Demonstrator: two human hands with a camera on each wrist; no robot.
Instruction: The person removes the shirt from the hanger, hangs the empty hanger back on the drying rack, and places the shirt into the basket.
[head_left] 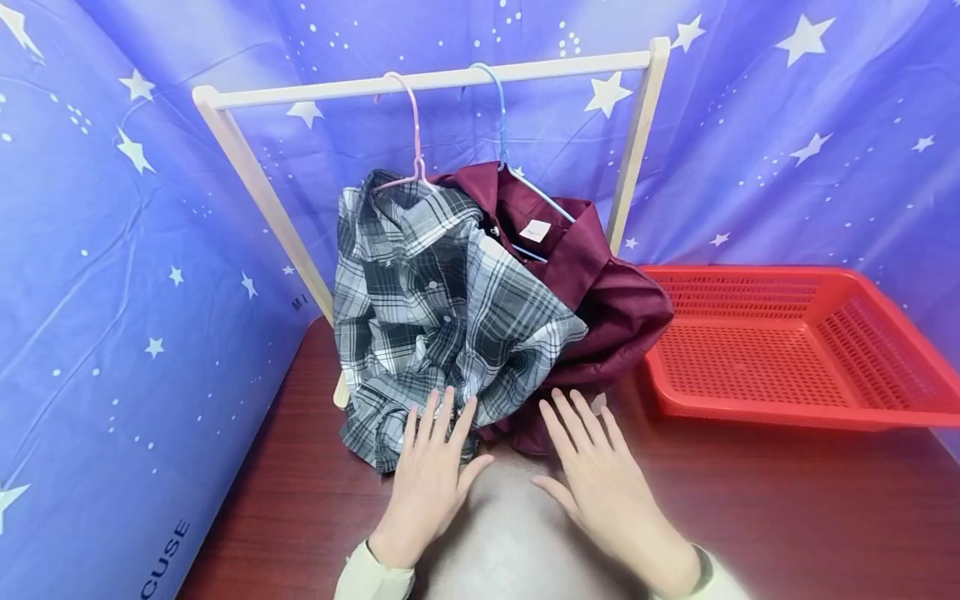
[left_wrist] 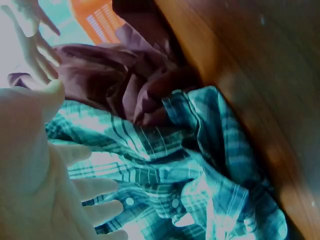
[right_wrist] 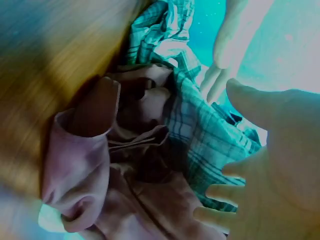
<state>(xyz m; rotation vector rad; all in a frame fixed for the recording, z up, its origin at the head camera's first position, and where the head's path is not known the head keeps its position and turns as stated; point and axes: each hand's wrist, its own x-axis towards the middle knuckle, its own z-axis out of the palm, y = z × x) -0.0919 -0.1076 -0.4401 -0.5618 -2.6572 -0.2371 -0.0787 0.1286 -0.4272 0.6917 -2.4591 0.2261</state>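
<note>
Two shirts hang side by side from a wooden rack in the head view. The grey-and-white plaid shirt [head_left: 420, 292] is on a pink hanger [head_left: 417, 133], its lower part bunched on the table. Partly behind it, the dark red shirt [head_left: 607, 308] hangs on a blue hanger [head_left: 501, 117]. My left hand [head_left: 431, 483], fingers straight and spread, is in front of the plaid shirt's lower folds, overlapping them in this view. My right hand [head_left: 600, 483] is held likewise, palm down, before the dark red shirt's lower edge. Neither hand grips anything.
The wooden rack [head_left: 525, 70] spans the middle of the table, its right post [head_left: 637, 142] rising behind the shirts. A red plastic basket [head_left: 750, 408] stands at the right. Brown wood-grain table [head_left: 787, 508] extends in front. A blue star-patterned curtain [head_left: 150, 250] surrounds the sides and back.
</note>
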